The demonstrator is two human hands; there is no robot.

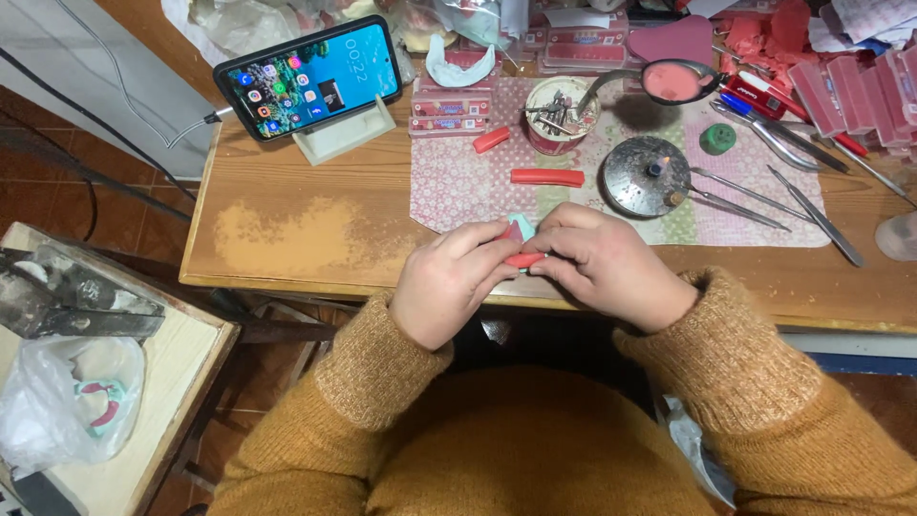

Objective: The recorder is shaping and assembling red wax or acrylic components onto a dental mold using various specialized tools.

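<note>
Mustard-yellow sleeves (pixel 401 382) fill the bottom of the view, and both hands meet at the near edge of the wooden surface (pixel 287 239). Left hand (pixel 449 282) and right hand (pixel 611 268) are pinched together on a short red wax strip (pixel 523 259), which is pressed along a pale teal dental cast (pixel 521 227) peeking out between the thumbs. Fingers of both hands are clenched on that strip and cast; how far the wax wraps round is probably hidden behind the knuckles.

Up on the patterned cloth (pixel 458 191) lie a longer red wax stick (pixel 546 177) and a small red piece (pixel 491 139), well apart from the hands. Beside them stand a tin of tools (pixel 559 117), a round metal burner (pixel 652 176), a spoon of pink melted wax (pixel 673 80) and several steel instruments (pixel 793 196). A phone (pixel 310 75) leans on its stand at the far left.

My judgement: to do this well, press evenly with the thumb tips, keep the cast steady against the other hand, and work the wax while it is soft so it follows the ridge without cracking.
</note>
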